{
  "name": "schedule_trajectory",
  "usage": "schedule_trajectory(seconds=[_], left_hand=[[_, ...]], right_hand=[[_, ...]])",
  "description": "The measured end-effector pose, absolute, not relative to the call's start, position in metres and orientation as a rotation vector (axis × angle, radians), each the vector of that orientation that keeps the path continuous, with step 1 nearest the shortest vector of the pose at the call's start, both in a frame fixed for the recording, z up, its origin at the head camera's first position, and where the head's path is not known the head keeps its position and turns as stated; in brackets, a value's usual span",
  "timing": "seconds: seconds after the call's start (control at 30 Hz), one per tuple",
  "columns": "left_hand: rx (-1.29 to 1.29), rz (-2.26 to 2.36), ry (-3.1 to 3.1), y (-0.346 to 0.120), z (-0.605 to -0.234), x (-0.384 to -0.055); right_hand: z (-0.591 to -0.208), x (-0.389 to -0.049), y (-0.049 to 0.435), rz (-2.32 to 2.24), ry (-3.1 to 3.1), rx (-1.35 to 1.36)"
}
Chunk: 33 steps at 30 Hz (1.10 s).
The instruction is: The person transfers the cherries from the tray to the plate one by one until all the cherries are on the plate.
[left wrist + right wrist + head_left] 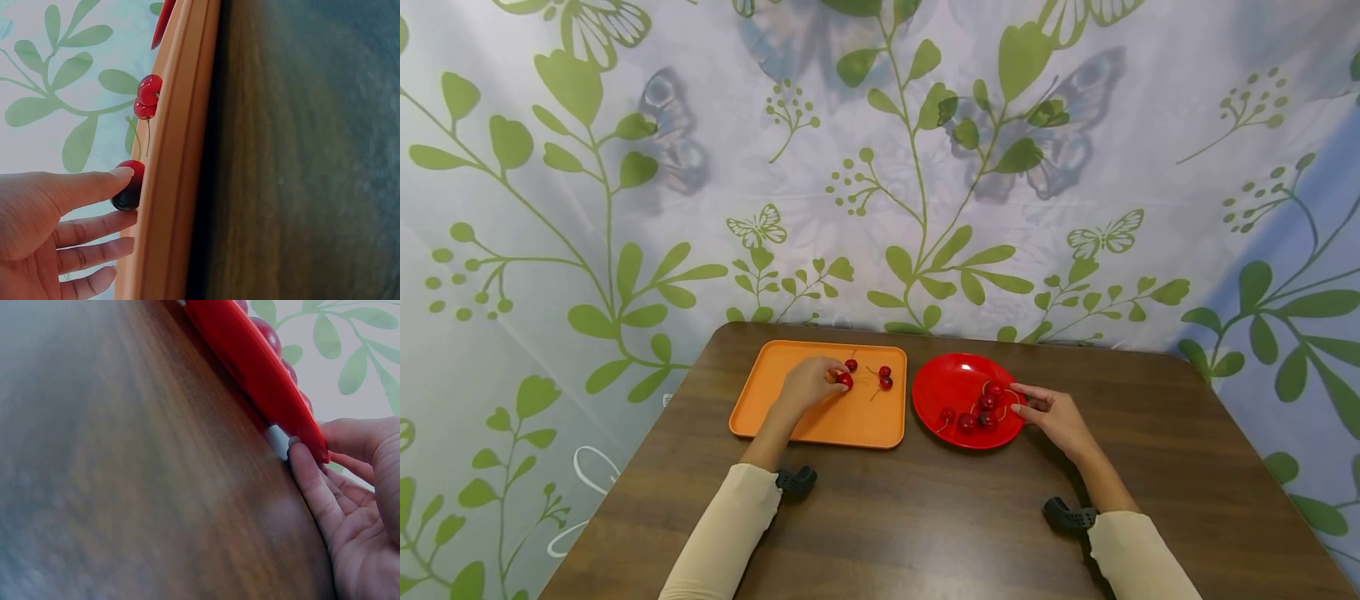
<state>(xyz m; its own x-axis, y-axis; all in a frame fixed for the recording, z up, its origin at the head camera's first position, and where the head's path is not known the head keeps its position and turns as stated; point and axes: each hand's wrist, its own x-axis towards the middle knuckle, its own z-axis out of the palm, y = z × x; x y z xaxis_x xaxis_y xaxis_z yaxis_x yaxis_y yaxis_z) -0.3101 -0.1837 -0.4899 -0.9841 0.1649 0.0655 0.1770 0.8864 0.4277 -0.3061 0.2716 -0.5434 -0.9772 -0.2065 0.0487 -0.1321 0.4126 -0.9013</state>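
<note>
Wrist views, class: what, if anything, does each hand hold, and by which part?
The left hand pinches a cherry by its round body; the right hand grips the red plate by its rim.

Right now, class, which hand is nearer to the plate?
The right. The right hand holds the plate at its rim; the left hand is farther off, over the tray, pinching a cherry.

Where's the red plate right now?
In the head view, the red plate is just right of the orange tray, with the right hand pinching its right edge.
</note>
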Motion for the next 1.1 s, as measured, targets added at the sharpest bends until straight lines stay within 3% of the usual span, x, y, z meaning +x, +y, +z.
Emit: schedule_trajectory(seconds=[1.1], left_hand=[[-0.258,-0.760,-3.002,-0.1889,-0.4855,-0.3115]], right_hand=[[-0.5430,-0.3072,0.2721,-1.615,2.591,-0.274]])
